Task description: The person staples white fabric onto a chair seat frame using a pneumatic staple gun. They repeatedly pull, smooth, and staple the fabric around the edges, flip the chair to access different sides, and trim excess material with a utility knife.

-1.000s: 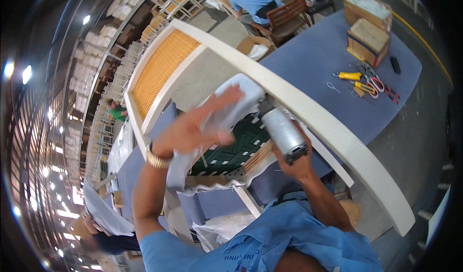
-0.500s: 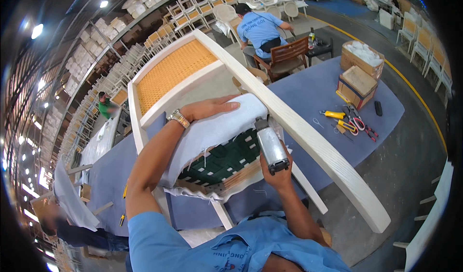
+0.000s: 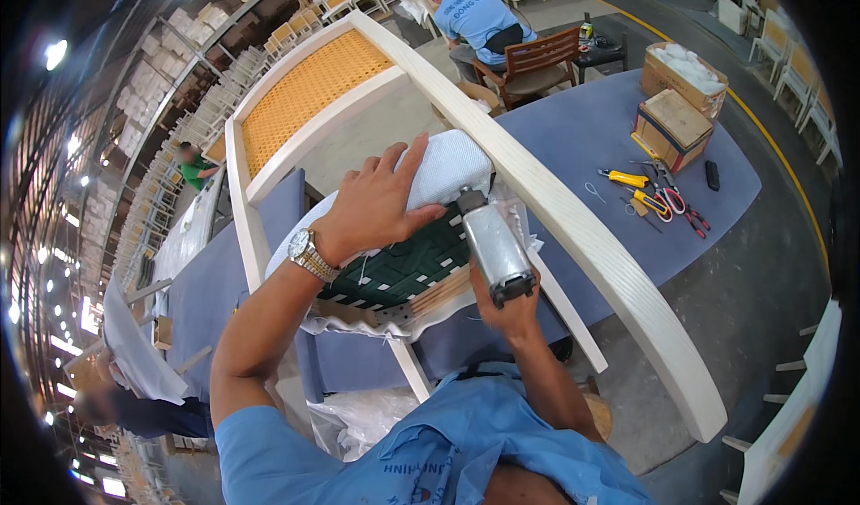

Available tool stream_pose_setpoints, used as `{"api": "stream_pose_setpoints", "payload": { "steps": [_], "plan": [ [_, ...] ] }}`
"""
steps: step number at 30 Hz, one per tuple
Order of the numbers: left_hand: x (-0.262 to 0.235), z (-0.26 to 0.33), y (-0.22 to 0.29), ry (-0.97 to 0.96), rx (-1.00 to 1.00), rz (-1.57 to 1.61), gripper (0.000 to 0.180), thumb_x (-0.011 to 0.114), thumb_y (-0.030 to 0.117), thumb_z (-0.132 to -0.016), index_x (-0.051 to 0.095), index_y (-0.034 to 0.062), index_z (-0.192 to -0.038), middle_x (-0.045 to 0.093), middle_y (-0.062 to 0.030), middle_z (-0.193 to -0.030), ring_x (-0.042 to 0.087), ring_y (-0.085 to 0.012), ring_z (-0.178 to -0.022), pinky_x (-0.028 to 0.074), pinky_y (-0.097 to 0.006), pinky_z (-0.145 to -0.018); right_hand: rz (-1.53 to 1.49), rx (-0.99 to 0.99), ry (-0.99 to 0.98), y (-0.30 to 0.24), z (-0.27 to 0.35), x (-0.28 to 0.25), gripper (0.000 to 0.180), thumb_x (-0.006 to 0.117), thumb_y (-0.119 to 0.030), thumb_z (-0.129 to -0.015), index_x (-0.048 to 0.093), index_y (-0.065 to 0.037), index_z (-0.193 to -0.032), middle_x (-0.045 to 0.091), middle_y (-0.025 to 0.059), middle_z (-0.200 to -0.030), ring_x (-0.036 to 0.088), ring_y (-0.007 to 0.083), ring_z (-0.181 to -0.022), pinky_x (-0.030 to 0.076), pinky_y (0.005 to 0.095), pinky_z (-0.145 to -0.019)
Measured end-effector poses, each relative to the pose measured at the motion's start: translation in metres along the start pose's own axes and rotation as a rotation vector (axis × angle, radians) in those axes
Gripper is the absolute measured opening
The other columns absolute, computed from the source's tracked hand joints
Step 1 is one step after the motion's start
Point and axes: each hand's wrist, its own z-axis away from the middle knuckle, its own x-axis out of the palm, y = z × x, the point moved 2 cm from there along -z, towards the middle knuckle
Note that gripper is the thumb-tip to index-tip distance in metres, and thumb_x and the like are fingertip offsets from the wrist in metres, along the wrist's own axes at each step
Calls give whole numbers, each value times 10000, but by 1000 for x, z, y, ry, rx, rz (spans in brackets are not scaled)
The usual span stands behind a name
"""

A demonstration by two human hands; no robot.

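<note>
A chair with a pale wooden frame (image 3: 573, 214) lies tipped on the blue-covered table, its orange woven back panel (image 3: 309, 98) at the far end. White fabric (image 3: 459, 154) wraps the seat edge, and dark green webbing (image 3: 408, 277) shows on the seat's underside. My left hand (image 3: 372, 202), with a watch on its wrist, rests on the fabric, fingers spread and thumb out along the edge. In my right hand (image 3: 506, 312) is a silver and black staple gun (image 3: 495, 252). Its nose meets or nearly meets the fabric edge, close to my left thumb.
At the right of the table (image 3: 546, 115) lie yellow-handled cutters (image 3: 624, 179), scissors, pliers and a black object (image 3: 712, 175) beside cardboard boxes (image 3: 674, 129). A co-worker (image 3: 479, 21) sits beyond, near a brown wooden chair (image 3: 542, 62). Other people are at the left.
My left hand has shifted down toward the fabric's near edge, its fingers now more spread. The staple gun has moved slightly left. The chair appears a little higher in the picture.
</note>
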Motion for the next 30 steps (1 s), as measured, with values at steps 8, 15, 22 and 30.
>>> {"api": "stream_pose_setpoints", "payload": {
  "steps": [8,15,22,30],
  "plan": [
    [1,-1,3,-1,-4,-19,1007,788,314,-786,205,103,-1579,440,-256,-1459,540,-461,-1207,461,-571,-964,-26,-124,-8,-25,-6,10,387,753,-3,-722,635,56,-1085,665,226,-1043,690,367,-907,555,399,-813],
    [2,-5,2,-27,-2,-14,1062,815,222,-729,191,111,-1580,421,-259,-1473,528,-464,-1219,456,-564,-978,-115,9,-83,-34,-6,11,475,716,2,-689,605,54,-1148,626,210,-1052,650,385,-889,533,385,-784],
    [1,2,7,-105,29,-36,1070,793,153,-728,171,138,-1599,295,-270,-1560,393,-510,-1346,330,-583,-1107,-100,95,-218,-38,-5,13,514,748,-54,-743,605,52,-1226,652,204,-1107,680,329,-979,536,362,-848],
    [-22,-3,-81,-222,149,957,754,508,599,-972,362,146,-1558,272,-98,-1642,226,-276,-1518,182,-483,-1220,-31,60,29,-1,7,3,469,753,-47,-785,591,49,-1215,665,189,-1056,675,306,-942,541,379,-833]
  ]
}}
